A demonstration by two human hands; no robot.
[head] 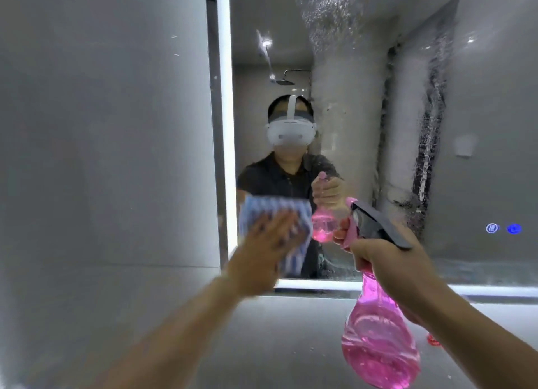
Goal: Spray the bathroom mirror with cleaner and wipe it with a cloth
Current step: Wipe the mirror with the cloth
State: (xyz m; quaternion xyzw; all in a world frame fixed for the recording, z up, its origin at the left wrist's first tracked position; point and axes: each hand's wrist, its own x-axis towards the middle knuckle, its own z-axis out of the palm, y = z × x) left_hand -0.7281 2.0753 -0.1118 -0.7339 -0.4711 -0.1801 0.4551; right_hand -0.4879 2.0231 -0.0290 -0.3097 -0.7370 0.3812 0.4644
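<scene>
The lit-edged bathroom mirror (480,126) fills the upper right, with white foamy cleaner streaks running down its middle and right. My left hand (262,251) presses a blue-and-white striped cloth (256,213) flat against the mirror's lower left corner; the hand is blurred. My right hand (387,257) grips the neck of a pink spray bottle (378,345) with a dark trigger head, held just in front of the glass, nozzle toward the mirror. The bottle holds pink liquid.
A grey tiled wall (102,126) lies left of the mirror. Below the mirror is a grey ledge or counter (291,330). Two blue touch buttons (503,228) glow at the mirror's lower right. A person's reflection shows in the glass.
</scene>
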